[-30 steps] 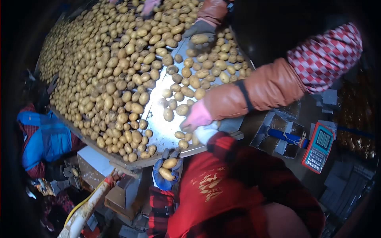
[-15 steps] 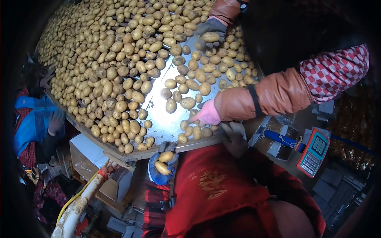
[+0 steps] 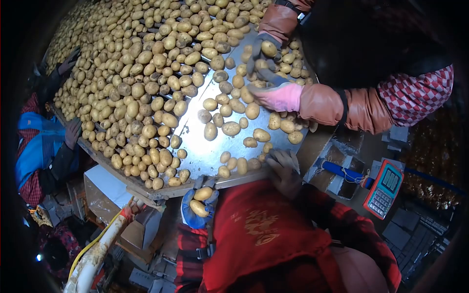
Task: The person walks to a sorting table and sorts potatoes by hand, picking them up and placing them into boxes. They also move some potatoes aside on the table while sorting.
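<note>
Gloved hands at the near rim of a potato-covered table (image 3: pixel 205 151).

The left hand (image 3: pixel 199 209) is held just below the rim, palm up and cupped around two potatoes (image 3: pixel 203 194). They are stacked one above the other in the hollow of the blue glove, where they are prevented from rolling off. The right hand (image 3: pixel 286 170) is laid palm down on the rim with its fingers spread, and nothing is seen gripped in it. Just left of its fingertips a row of edge potatoes (image 3: pixel 242 166) is lined against the raised rim, by which they appear to be stopped. Beyond both hands the heap (image 3: pixel 137 97) is spread. Above the right hand a co-worker's pink glove (image 3: pixel 278 95) is pressed among loose potatoes. A scale (image 3: pixel 383 188) is seen to the right hand's right.
</note>
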A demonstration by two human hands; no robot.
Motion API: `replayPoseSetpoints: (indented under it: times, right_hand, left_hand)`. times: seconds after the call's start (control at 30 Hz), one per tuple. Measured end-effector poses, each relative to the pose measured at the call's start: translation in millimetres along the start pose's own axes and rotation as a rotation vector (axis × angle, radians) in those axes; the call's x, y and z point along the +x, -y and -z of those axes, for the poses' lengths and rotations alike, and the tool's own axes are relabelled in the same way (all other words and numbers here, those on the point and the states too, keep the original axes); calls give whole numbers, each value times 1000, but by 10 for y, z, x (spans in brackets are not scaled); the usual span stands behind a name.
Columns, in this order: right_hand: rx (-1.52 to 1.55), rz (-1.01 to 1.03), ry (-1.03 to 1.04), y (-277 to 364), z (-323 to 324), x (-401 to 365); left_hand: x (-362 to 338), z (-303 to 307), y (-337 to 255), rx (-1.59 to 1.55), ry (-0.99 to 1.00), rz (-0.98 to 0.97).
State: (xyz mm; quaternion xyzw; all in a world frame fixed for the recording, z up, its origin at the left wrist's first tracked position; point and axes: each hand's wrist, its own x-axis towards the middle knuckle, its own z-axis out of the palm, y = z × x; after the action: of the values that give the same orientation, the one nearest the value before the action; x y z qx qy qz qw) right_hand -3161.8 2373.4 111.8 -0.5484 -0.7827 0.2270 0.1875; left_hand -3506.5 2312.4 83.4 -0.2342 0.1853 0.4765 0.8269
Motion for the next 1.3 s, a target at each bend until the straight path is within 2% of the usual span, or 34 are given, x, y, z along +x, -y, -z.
replayPoseSetpoints:
  times: [0.17,0.23,0.3,0.37,0.43,0.47,0.57,0.67,0.77,0.8,0.87,0.9,0.93,0.97,1.0,1.03,1.1,1.17,1.23,1.27,1.3]
  right_hand:
    - [-80,89,79,104,-394,528]
    - [-114,61,23,170,-879,754]
    - [-278,61,5,322,-1234,904]
    - [-180,86,25,472,-1255,868]
    - [-93,212,93,526,-1017,674]
    - [20,270,0,507,-868,607]
    - [-117,101,-134,6,-678,448]
    - [-300,-33,-111,-276,-388,570]
    - [-390,-110,130,-453,-709,871]
    - [-300,-212,237,-410,-625,1050]
    - [113,-343,124,-180,-407,1114]
    - [317,-403,69,-98,-369,1097]
    - [351,-266,-43,9,-427,964]
    - [268,-234,-32,286,-338,919]
    - [352,-265,231,493,-153,863]
    - [306,-145,120,569,-419,642]
    - [404,-83,126,658,-319,657]
    - [192,43,-67,427,-278,777]
    - [50,-98,-39,134,-243,1021]
    - [-161,-65,-120,-129,-437,1161]
    - [-279,-144,-90,-212,-611,1261]
  left_hand:
    - [13,21,30,22,-10,-9]
    - [53,14,45,21,15,2]
    - [82,1,69,3,21,13]
    - [67,-18,59,-29,9,22]
    - [23,0,40,-18,-6,18]
    - [24,1,31,-22,8,20]
    - [84,21,16,-55,65,60]
    - [237,18,77,-93,129,137]
    - [390,210,58,-95,-7,77]
    - [449,88,117,-103,92,131]
    - [548,-63,150,-98,245,222]
    - [587,-149,187,-63,225,171]
    - [606,-290,263,-34,202,118]
    - [632,-367,312,-7,177,65]
    - [711,-289,312,26,251,54]
    - [724,-242,290,76,153,20]
    - [718,-134,165,175,-34,-52]
    - [688,22,84,-185,275,153]
    - [589,-179,154,-194,268,124]
    - [529,-197,167,-159,230,85]
    - [469,-215,179,-123,190,47]
